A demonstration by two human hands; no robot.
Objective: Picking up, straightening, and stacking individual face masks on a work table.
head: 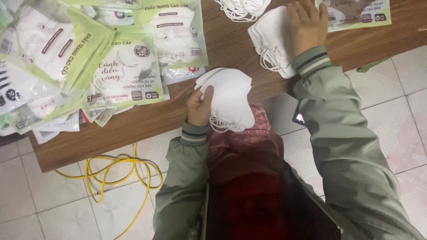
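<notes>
Left hand (pixel 199 108) pinching a small stack of white folded fabric masks (pixel 227 98); right hand (pixel 307 24), spread flat, pressing the second white mask stack (pixel 271 40), up-right across the brown wooden table (pixel 231 44).

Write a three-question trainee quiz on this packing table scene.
1. True or false: the left hand holds a bunch of white masks.
2. The right hand rests on: A) a stack of white masks, B) the yellow cable, C) a green packet.
3. What lies on the tiled floor below the wooden table?

Key: 1 true; 2 A; 3 the yellow cable.
</notes>
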